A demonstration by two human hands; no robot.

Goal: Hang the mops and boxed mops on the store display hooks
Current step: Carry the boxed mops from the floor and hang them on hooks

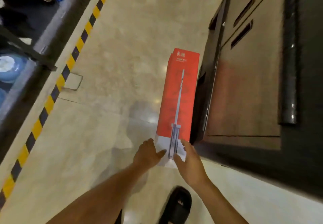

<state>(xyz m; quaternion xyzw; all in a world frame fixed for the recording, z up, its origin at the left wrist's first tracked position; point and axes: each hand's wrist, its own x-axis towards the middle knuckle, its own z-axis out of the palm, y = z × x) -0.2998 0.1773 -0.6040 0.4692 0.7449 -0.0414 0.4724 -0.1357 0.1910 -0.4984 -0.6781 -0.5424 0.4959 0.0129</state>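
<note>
A long red boxed mop (176, 90) with a mop pictured on its face lies flat on the beige floor, pointing away from me beside a cabinet. Its near end is white. My left hand (148, 153) holds the left side of that white end, thumb laid across the top. My right hand (189, 160) holds the right side, thumb on top as well. A second red edge shows just under the box's far end, so it may lie on another box. No display hooks are in view. The picture is motion-blurred.
A brown cabinet (248, 76) with slot handles stands close along the box's right side. Yellow-and-black tape (70, 61) runs along the floor by a dark shelf rack (22, 52) holding blue goods (8, 68). My black slipper (176, 206) is at the bottom.
</note>
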